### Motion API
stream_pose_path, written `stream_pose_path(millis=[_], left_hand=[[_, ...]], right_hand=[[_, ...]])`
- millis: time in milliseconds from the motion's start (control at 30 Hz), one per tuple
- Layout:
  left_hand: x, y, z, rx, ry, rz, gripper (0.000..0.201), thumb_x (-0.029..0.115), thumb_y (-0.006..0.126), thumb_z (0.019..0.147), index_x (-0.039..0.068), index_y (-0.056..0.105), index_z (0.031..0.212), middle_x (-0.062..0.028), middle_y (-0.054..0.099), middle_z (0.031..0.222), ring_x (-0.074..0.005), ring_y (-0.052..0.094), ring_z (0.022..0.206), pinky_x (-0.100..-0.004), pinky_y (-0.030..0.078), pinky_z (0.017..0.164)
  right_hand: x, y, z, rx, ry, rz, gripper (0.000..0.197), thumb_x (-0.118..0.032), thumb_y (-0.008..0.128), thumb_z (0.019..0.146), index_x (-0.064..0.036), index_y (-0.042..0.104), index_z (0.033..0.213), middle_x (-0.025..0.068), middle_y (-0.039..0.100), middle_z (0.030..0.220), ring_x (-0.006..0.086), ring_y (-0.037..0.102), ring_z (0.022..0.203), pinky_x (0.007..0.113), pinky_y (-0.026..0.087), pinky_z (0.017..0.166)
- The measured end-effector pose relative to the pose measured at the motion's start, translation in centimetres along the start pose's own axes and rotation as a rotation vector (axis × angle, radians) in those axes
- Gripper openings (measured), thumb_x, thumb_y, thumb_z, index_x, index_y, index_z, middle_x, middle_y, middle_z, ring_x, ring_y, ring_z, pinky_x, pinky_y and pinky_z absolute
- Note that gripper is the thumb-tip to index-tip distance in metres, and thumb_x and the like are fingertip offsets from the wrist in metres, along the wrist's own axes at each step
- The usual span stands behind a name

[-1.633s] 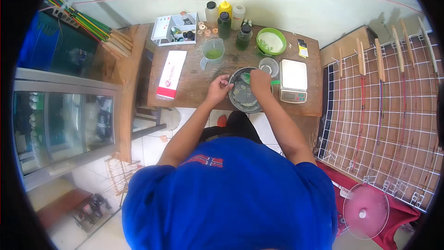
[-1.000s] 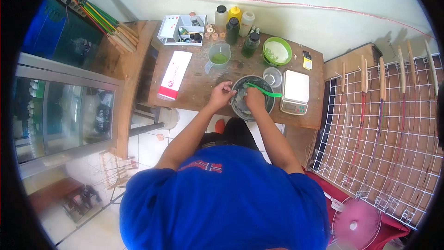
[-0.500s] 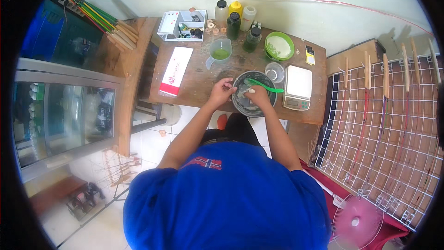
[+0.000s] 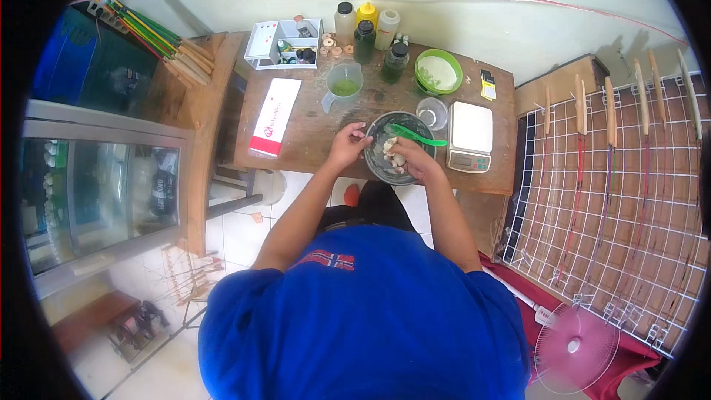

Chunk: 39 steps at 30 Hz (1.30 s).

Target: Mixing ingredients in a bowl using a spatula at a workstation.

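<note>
A dark mixing bowl (image 4: 372, 164) smeared with pale residue stands at the table's front edge. Over its right side, my right hand (image 4: 419, 161) has its fingers closed around a crumbly, whitish dough-like lump (image 4: 398, 154). My left hand (image 4: 348, 147) is at the bowl's left rim, fingers half curled with a gap between thumb and fingers; nothing shows in it. Whether it touches the rim is hard to tell. Across the bowl's far right rim rests a green spatula (image 4: 418, 135). A clear round container (image 4: 432, 113) sits just beyond the bowl.
On the wooden table (image 4: 311, 133) stand a kitchen scale (image 4: 470, 133), a green bowl (image 4: 457, 74) of white powder, a measuring jug (image 4: 344, 87) with green contents, several bottles (image 4: 364, 43), a white organizer (image 4: 259, 46) and a red-and-white paper (image 4: 277, 115). A white wire rack (image 4: 592, 207) leans at right.
My right hand has lifted slightly and turned, bringing the whitish lump into sight. My left hand stays by the bowl's left rim. The whole view has shifted slightly.
</note>
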State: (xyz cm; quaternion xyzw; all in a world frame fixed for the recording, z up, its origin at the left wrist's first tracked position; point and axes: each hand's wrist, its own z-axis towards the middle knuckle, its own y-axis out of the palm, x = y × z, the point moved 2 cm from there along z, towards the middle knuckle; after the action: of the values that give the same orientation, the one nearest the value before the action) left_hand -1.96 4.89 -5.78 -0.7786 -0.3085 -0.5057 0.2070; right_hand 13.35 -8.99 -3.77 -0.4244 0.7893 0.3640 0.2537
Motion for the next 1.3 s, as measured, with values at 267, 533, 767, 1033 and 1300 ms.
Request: stream_pose_path(millis=[267, 533, 767, 1033, 1300], left_hand=[[-0.5, -0.3, 0.6, -0.006, 0.018, -0.058, 0.053, 0.012, 0.076, 0.085, 0.003, 0.052, 0.132, -0.0029, 0.061, 0.092, -0.011, 0.062, 0.074, -0.0256, 0.055, 0.052], [-0.5, -0.5, 0.7, -0.011, 0.027, -0.037, 0.052, 0.013, 0.077, 0.085, 0.004, 0.053, 0.131, -0.0009, 0.06, 0.091, -0.0087, 0.06, 0.071, -0.0238, 0.053, 0.051], [-0.2, -0.8, 1.3, -0.002, 0.039, -0.024, 0.053, 0.014, 0.077, 0.085, 0.003, 0.053, 0.131, -0.0007, 0.062, 0.092, -0.0081, 0.06, 0.073, -0.0228, 0.051, 0.052], [0.7, -1.4, 1.7, 0.012, 0.038, 0.051, 0.051, 0.022, 0.074, 0.089, 0.003, 0.054, 0.132, -0.0011, 0.064, 0.091, -0.0077, 0.06, 0.077, -0.0234, 0.05, 0.056], [1.3, -1.9, 2.1, 0.019, -0.009, 0.057, 0.052, 0.03, 0.071, 0.091, 0.005, 0.055, 0.133, -0.0019, 0.065, 0.094, -0.0105, 0.063, 0.08, -0.0259, 0.051, 0.057]], right_hand=[[-0.4, -0.1, 0.3, 0.067, 0.038, 0.086, 0.021, -0.024, 0.062, 0.093, -0.0083, 0.06, 0.106, 0.0004, 0.062, 0.088, 0.0103, 0.059, 0.068, 0.027, 0.049, 0.054], [-0.8, 0.6, -0.1, 0.025, -0.027, 0.108, 0.017, -0.022, 0.061, 0.094, -0.011, 0.061, 0.107, -0.0009, 0.062, 0.086, 0.0094, 0.059, 0.069, 0.026, 0.046, 0.053], [-0.1, -0.5, 1.6, 0.197, 0.02, -0.095, 0.032, -0.038, 0.069, 0.09, -0.0053, 0.066, 0.092, 0.0003, 0.062, 0.078, 0.01, 0.059, 0.065, 0.026, 0.047, 0.054], [0.4, 0.3, 2.5, 0.284, 0.032, 0.219, 0.038, -0.042, 0.061, 0.095, -0.0037, 0.063, 0.098, 0.0067, 0.064, 0.084, 0.0189, 0.063, 0.07, 0.033, 0.052, 0.06], [-0.2, 0.5, 1.8, -0.014, -0.081, 0.284, 0.043, -0.04, 0.049, 0.102, -0.0039, 0.059, 0.122, 0.0099, 0.067, 0.11, 0.0221, 0.068, 0.094, 0.036, 0.058, 0.075]])
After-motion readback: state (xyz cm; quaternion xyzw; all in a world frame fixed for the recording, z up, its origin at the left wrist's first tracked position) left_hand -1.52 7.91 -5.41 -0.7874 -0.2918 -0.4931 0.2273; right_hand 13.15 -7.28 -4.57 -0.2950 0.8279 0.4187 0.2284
